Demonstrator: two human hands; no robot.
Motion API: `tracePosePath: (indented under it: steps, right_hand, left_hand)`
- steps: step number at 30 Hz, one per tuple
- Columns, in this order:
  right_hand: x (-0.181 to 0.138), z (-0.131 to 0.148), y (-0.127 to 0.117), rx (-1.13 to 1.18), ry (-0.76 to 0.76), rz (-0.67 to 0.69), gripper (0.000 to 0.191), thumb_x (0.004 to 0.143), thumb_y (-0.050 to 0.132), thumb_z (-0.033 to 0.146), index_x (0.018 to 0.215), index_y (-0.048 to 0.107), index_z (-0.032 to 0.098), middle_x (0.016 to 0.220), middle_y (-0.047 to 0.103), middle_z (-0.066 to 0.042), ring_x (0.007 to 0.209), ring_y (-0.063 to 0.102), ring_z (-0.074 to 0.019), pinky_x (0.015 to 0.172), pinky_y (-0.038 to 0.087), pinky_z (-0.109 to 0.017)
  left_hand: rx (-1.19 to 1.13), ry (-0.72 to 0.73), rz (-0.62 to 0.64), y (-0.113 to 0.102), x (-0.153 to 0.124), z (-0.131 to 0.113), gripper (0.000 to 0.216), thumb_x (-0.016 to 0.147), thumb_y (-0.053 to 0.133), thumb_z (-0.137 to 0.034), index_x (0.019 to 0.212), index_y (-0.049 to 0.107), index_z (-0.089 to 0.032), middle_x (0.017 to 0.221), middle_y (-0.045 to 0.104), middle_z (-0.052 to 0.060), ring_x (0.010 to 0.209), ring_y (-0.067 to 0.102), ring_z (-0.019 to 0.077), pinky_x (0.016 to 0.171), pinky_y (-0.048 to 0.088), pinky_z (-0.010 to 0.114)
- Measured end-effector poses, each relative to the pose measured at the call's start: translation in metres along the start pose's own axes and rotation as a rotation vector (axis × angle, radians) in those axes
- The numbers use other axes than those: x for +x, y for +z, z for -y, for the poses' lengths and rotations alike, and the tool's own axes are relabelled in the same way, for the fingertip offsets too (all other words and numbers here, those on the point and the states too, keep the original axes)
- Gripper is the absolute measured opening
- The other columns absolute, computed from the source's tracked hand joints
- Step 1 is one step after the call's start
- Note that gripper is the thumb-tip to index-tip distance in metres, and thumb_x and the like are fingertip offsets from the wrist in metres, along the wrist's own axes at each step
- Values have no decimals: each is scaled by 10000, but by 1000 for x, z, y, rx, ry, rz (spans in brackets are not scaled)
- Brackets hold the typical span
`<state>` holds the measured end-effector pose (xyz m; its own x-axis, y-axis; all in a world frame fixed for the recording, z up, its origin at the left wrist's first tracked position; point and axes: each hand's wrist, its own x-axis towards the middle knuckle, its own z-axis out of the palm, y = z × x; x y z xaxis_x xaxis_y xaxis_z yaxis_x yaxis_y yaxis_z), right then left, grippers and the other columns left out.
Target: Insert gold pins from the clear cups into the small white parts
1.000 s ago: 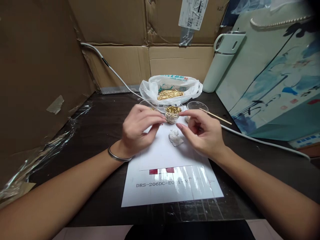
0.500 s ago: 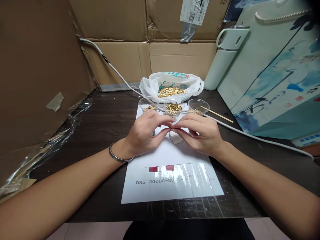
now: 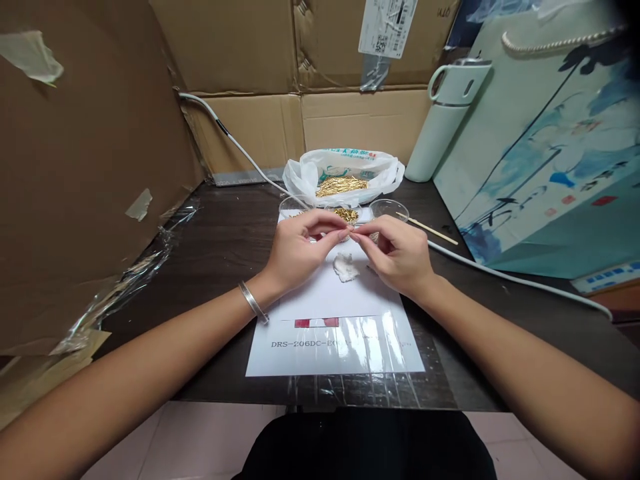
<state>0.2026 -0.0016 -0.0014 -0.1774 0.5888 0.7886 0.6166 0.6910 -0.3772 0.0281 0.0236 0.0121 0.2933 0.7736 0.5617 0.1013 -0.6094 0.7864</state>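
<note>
My left hand (image 3: 305, 250) and my right hand (image 3: 397, 253) meet fingertip to fingertip above a white sheet of paper (image 3: 300, 303). Both are closed in a pinch; whatever lies between the tips is too small to make out. Just below them a crumpled white wad (image 3: 345, 267) rests on the paper. Behind the fingers stand three clear plastic cups, partly hidden by my hands: the left cup (image 3: 289, 205), the middle cup with small brass-coloured pieces (image 3: 346, 215), and the right cup (image 3: 389, 209).
A white plastic bag (image 3: 300, 177) holding many gold-coloured pins (image 3: 343, 186) lies behind the cups. A thin wooden stick (image 3: 435, 231) and a white cable (image 3: 500, 270) are to the right. A pale bottle (image 3: 440, 130) leans by a large paper bag (image 3: 555, 153). Cardboard (image 3: 370, 120) walls the back.
My view has tilted and shifted a little. My joined fingertips have moved slightly away from me, towards the cups, and the white wad now shows fully below them.
</note>
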Motion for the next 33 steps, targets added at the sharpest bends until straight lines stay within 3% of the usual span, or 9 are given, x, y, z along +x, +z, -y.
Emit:
tracePosePath:
  steps: [4,8,15,19,27,29,33]
  right_hand:
    - [1,-2,-1,-27,83,-88,87,835,588,224,825,657,173,701,639,5,498,427,-75,519,371,-236]
    - [1,-1,-1,-25,130,-113,87,834,589,208,812,656,158,711,639,3,494,425,-67,511,362,-228]
    - [1,3,2,-46,79,-20,82,821,596,210,821,658,157,657,586,17,516,417,-73,535,350,-232]
    - [-1,5,3,-139,123,-5,94,810,588,225,793,653,159,614,519,22,547,430,-89,545,334,-245]
    - [17,4,-4,-237,113,-52,98,789,584,222,763,661,167,589,516,24,554,459,-99,604,342,-278]
    - [35,-2,-7,-246,142,43,107,786,581,219,781,678,173,621,562,8,572,475,-107,584,342,-276]
    - [75,-15,-8,-271,215,424,109,732,616,187,739,723,204,534,547,7,519,450,-112,530,312,-290]
  left_hand:
    - [-195,-230,4,13,11,-4,190,739,697,-258,865,647,-125,771,708,58,683,662,129,542,490,191]
    - [-203,-292,6,19,14,-2,196,761,670,-286,849,674,-111,698,691,52,612,624,110,480,446,182]
    - [-23,-100,72,4,7,7,163,817,600,-262,818,685,-123,788,695,61,709,616,121,626,476,228]
    - [201,14,78,-4,9,13,113,794,591,-215,744,635,-123,624,597,9,534,481,80,491,370,212]
    - [323,239,421,4,-3,13,45,712,540,-106,695,561,-142,530,457,-50,489,398,61,513,342,213]
    - [337,237,481,3,-5,13,38,720,537,-130,699,564,-147,504,440,-56,467,385,61,506,338,218]
    - [339,215,499,1,-4,16,51,725,532,-147,703,578,-147,478,405,-63,443,359,58,491,321,218]
